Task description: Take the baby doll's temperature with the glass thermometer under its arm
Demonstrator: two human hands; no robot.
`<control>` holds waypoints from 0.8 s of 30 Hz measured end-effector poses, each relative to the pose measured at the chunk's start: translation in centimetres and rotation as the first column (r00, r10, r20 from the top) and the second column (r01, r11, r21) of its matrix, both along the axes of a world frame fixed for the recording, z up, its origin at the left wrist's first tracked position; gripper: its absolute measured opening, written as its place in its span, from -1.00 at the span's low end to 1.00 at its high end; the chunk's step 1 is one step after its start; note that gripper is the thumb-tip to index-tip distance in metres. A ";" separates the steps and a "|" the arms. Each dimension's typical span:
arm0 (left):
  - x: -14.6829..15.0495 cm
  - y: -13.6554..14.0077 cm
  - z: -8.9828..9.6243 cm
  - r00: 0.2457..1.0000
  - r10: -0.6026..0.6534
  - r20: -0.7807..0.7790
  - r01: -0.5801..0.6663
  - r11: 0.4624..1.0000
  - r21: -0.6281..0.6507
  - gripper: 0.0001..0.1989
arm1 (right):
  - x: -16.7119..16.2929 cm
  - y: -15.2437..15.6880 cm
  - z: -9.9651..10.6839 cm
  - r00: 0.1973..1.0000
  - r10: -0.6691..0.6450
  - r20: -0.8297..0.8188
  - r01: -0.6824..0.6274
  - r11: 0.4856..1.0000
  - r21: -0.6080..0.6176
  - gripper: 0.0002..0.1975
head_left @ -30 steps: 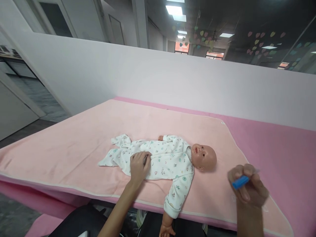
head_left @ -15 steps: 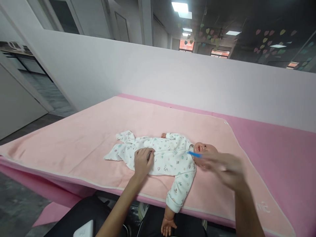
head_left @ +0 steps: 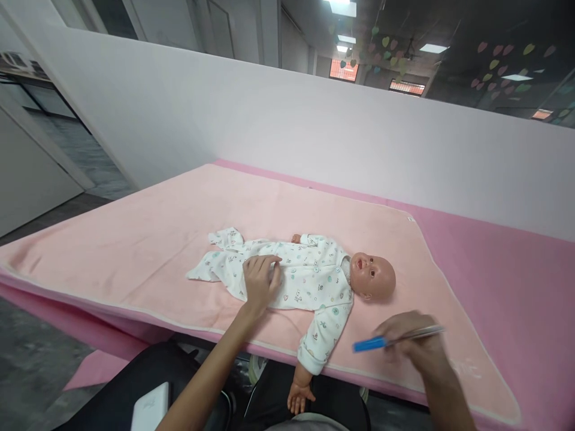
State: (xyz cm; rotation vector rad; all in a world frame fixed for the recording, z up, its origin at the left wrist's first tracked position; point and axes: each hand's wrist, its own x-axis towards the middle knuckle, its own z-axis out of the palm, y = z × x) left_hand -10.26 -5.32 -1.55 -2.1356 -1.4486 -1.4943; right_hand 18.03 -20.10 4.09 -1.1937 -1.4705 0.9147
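Note:
A baby doll (head_left: 330,272) in a white sleepsuit with small prints lies on its back, its bald head to the right. One of its arms hangs over the near edge of the table. My left hand (head_left: 260,280) rests on the doll's belly, fingers loosely bent and thumb apart, with nothing visible in it. My right hand (head_left: 411,338), slightly blurred, is closed around a slim pen-like stick (head_left: 371,344) with a blue end pointing left and a greyish shaft. That hand is over the blanket, below and right of the doll's head, apart from the doll.
A pale pink blanket (head_left: 157,221) covers much of the table, over a brighter pink cloth (head_left: 516,269). Behind it stands a low white wall (head_left: 359,143) with glass above. A white rectangular device (head_left: 151,407) lies on my dark-clothed leg at lower left.
My right hand has moved down, away from in front of the doll's head to nearer the table edge, carrying the stick. The doll's face is uncovered. My left hand stays on the belly.

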 end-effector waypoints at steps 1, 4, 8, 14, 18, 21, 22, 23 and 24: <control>0.9 0.1 0.7 0.999 -0.039 -0.007 0.039 0.998 0.041 -0.88 | -0.3 -0.1 -1.0 0.993 0.092 -0.074 -0.094 0.995 -0.033 -0.61; 4.6 0.3 2.4 0.942 -0.297 -0.154 0.306 0.951 0.041 -0.86 | -0.6 0.0 -3.8 0.985 0.019 -0.171 -0.038 0.993 -0.109 -0.77; 9.4 0.8 2.5 0.830 -0.448 -0.331 0.445 0.891 -0.092 -0.84 | 1.2 -0.2 -6.5 0.957 -0.262 0.125 0.269 0.962 -0.043 -0.86; 10.3 1.4 0.7 0.809 -0.518 -0.278 0.484 0.855 -0.185 -0.86 | 4.2 -1.0 -9.3 0.718 -0.246 0.651 0.090 0.961 0.263 -0.76; 9.6 1.2 0.8 0.818 -0.514 -0.258 0.482 0.858 -0.181 -0.85 | 5.0 -1.5 -10.5 0.588 -0.254 0.768 0.022 0.954 0.299 -0.67; 9.6 1.1 0.9 0.828 -0.513 -0.226 0.482 0.857 -0.183 -0.83 | 5.3 -1.9 -11.1 0.546 -0.253 0.798 0.013 0.956 0.294 -0.60; 9.6 1.0 0.8 0.832 -0.511 -0.214 0.483 0.858 -0.174 -0.84 | 5.4 -2.0 -11.2 0.539 -0.256 0.803 0.013 0.955 0.296 -0.59; 9.6 1.0 0.8 0.837 -0.508 -0.205 0.482 0.861 -0.163 -0.84 | 5.3 -2.1 -11.3 0.532 -0.265 0.804 0.016 0.953 0.303 -0.59; 9.6 1.0 0.8 0.842 -0.502 -0.199 0.480 0.864 -0.150 -0.84 | 5.1 -2.0 -11.3 0.526 -0.287 0.800 0.029 0.947 0.320 -0.60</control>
